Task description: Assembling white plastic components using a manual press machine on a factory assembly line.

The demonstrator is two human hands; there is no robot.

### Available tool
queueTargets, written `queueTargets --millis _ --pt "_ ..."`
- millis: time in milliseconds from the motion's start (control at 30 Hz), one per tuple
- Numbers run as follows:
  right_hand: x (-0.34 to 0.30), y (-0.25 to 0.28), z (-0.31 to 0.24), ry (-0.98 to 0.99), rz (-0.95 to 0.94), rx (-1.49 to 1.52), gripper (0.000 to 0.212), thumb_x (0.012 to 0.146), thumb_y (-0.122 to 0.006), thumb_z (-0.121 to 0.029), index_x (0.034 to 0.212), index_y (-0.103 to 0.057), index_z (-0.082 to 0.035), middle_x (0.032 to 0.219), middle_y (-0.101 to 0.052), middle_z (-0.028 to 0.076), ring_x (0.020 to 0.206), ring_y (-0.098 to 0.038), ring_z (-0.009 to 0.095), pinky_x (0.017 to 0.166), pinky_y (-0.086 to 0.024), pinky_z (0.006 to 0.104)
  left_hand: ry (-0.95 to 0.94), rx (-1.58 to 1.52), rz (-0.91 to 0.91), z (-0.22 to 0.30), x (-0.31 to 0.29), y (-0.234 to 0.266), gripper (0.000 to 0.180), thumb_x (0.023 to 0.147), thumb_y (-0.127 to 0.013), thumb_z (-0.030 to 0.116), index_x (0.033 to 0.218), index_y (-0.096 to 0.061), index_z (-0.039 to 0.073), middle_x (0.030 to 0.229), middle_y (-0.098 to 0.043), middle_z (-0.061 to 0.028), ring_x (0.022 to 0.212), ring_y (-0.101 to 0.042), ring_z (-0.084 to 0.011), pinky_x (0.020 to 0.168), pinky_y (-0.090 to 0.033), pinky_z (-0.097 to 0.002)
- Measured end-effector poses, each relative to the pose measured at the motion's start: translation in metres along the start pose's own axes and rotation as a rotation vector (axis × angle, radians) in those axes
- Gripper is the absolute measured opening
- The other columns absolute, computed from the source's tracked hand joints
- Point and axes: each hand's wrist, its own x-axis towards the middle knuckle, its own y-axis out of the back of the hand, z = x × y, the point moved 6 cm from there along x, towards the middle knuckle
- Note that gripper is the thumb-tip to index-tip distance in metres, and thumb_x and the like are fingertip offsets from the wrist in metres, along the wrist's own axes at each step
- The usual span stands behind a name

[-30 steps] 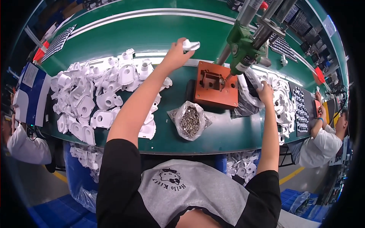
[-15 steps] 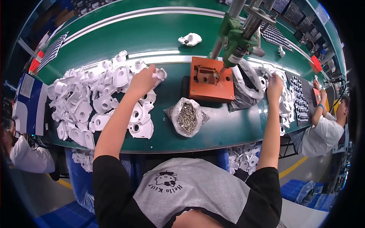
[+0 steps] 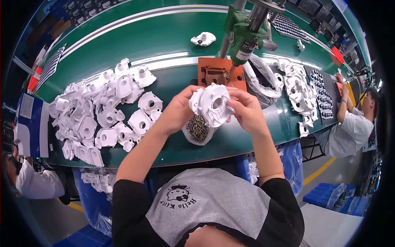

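Both my hands hold one white plastic housing part in front of my chest, above a small clear bag of dark screws. My left hand grips its left side. My right hand grips its right side with fingers curled on the rim. Behind the part sits an orange fixture block under a green powered screwdriver hanging from above.
A big pile of white housings covers the green bench on my left. More white parts and a clear bag lie on my right. One finished part rests on the far belt. Co-workers sit at both sides.
My left hand left the pile with a white part and my right hand came in from the right pile; both now meet on one part at the centre.
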Motion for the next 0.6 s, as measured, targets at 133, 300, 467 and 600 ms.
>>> queueTargets --millis 133,300,467,600 --pt "0.001 -0.003 0.008 0.024 0.019 -0.035 0.026 0.087 -0.061 -0.007 0.110 -0.057 0.002 0.121 -0.053 0.014 0.086 -0.060 0.016 0.059 -0.053 0.0263 0.059 -0.204 0.092 -0.003 -0.006 -0.002 0.032 0.094 -0.050 0.021 0.121 -0.047 0.005 0.121 -0.052 -0.0071 0.111 -0.052 -0.0184 0.097 -0.041 -0.0363" --pt "-0.002 0.000 0.015 0.008 0.030 -0.052 0.031 0.087 -0.061 -0.010 0.116 -0.054 -0.001 0.109 -0.058 0.009 0.081 -0.059 0.012 0.059 -0.049 0.0239 0.079 -0.151 0.045 -0.011 -0.013 0.001 0.034 0.093 -0.052 0.022 0.122 -0.047 0.005 0.124 -0.051 -0.0075 0.114 -0.051 -0.0193 0.099 -0.039 -0.0368" --pt "-0.002 0.005 0.028 -0.240 -0.028 -0.081 0.029 0.089 -0.058 -0.014 0.114 -0.057 0.000 0.083 -0.061 0.001 0.066 -0.054 0.006 0.055 -0.041 0.0197 0.096 -0.457 0.164 -0.018 -0.013 -0.006 0.030 0.092 -0.052 0.010 0.121 -0.046 0.007 0.123 -0.052 -0.0062 0.113 -0.051 -0.0171 0.097 -0.040 -0.0345" --pt "0.003 0.003 0.017 -0.074 0.080 -0.107 0.032 0.089 -0.059 -0.014 0.116 -0.057 0.002 0.087 -0.064 0.003 0.064 -0.053 0.005 0.056 -0.041 0.0198 -0.004 -0.432 0.382 -0.026 -0.012 -0.002 0.024 0.092 -0.050 0.009 0.117 -0.046 0.007 0.121 -0.052 -0.0073 0.110 -0.052 -0.0179 0.096 -0.040 -0.0351"
